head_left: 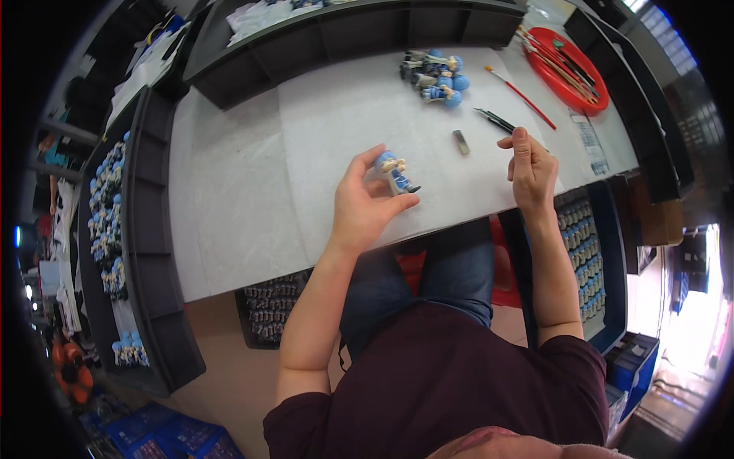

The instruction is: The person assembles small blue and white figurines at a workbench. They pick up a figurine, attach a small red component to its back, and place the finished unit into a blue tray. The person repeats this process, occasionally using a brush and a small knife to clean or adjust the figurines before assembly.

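My left hand (362, 200) grips a small figurine (398, 173) with light blue hair and blue-and-white clothes, tilted above the white work sheet. My right hand (531, 170) is raised over the right part of the table, its fingers curled in. Whatever it may hold is hidden. Beside its fingertips a dark pen-like tool (493, 118) points to the upper left, with its rear end behind the hand. Between the hands lies a small grey block (460, 142). Farther back, several similar blue-haired figurines (437, 78) lie in a heap.
A red-handled paintbrush (524, 98) lies near a red oval tray (535, 65) of brushes. Dark crates stand around the table: a long one (336, 42) at the back, one (149, 222) with figurines at left. Another crate (615, 268) of figurine parts stands low at right.
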`<state>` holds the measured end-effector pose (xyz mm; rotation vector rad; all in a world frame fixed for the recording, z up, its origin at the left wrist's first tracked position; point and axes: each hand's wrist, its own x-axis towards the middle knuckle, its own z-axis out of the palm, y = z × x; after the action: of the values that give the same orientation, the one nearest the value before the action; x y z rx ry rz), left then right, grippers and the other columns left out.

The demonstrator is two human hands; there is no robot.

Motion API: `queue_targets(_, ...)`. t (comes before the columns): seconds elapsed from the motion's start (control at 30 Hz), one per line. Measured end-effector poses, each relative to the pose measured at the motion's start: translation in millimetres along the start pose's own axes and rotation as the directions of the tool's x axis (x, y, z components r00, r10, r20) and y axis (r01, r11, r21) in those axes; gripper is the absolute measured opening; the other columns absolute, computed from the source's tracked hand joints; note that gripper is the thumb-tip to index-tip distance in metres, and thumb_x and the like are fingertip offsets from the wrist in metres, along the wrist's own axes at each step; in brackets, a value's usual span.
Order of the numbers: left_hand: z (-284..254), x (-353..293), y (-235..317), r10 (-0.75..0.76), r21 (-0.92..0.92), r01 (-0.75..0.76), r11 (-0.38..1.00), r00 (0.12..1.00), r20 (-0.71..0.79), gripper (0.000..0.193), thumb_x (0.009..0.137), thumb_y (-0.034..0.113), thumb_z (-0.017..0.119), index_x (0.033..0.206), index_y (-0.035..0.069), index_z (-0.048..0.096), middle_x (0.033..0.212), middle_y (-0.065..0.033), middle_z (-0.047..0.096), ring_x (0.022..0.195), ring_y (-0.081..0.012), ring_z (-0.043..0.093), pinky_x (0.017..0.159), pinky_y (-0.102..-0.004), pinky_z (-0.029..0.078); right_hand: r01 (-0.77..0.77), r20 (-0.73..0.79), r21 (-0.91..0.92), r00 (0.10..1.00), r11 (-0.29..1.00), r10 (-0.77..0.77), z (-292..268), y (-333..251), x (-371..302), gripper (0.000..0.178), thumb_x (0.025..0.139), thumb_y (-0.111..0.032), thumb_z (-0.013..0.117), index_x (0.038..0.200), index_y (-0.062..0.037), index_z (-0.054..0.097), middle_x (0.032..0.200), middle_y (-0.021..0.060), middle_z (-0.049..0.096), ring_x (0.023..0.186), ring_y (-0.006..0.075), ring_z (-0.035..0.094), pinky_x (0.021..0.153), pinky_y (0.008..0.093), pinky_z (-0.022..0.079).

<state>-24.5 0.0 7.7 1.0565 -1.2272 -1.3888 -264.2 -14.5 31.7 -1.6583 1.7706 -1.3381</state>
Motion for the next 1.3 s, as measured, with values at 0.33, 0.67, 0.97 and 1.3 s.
queue_targets(0.33,10,-2,2,0.017,-0.046,-0.017,0.999,1.0,0.003,0.069,0.068,-0.008,0.073,0.127,-0.005,0.036,0.111,-0.0133,0.053,0.087,-0.0168,0.061,0.077,-0.0285,0.054,-0.025,-0.167,-0.15,0.986,0.988,0.0,-43,33,28,0.026,0.087,-0.025,0.056,0.092,-0.0003,0.062,0.06,0.0056,0.048,0.057,0.0144,0.045,0.056,0.0287,0.038)
queue_targets(0.67,3,2,1,-0.032,-0.071,0.034,0.997,0.999,0.036,0.072,0.068,-0.011,0.07,0.13,-0.004,0.034,0.118,-0.0148,0.049,0.091,-0.0196,0.061,0.078,-0.0289,0.054,0.259,0.224,-0.529,0.961,0.808,-0.162,-15,93,152,0.028,0.078,-0.007,0.061,0.106,-0.0073,0.06,0.094,0.0168,0.064,0.091,0.033,0.061,0.076,0.0413,0.047)
queue_targets(0.97,0,-1,8,-0.088,-0.114,0.099,0.989,0.992,0.096,0.075,0.068,-0.014,0.069,0.132,-0.004,0.032,0.122,-0.0148,0.046,0.097,-0.0216,0.06,0.084,-0.0309,0.054,0.511,-0.014,-0.013,0.859,0.859,-0.511,-38,-15,65,0.043,0.083,0.011,0.045,0.123,-0.0029,0.049,0.094,0.0095,0.057,0.089,0.0167,0.058,0.078,0.0294,0.047)
queue_targets(1.3,-1,-1,5,-0.135,-0.108,0.146,0.983,0.985,0.105,0.078,0.068,-0.013,0.07,0.134,-0.002,0.032,0.11,-0.0146,0.057,0.094,-0.0192,0.062,0.081,-0.0282,0.053,0.226,0.372,0.425,0.839,0.877,-0.396,13,-38,-38,0.032,0.088,-0.024,0.059,0.109,0.0001,0.06,0.074,0.0094,0.06,0.066,0.014,0.058,0.058,0.0255,0.046)
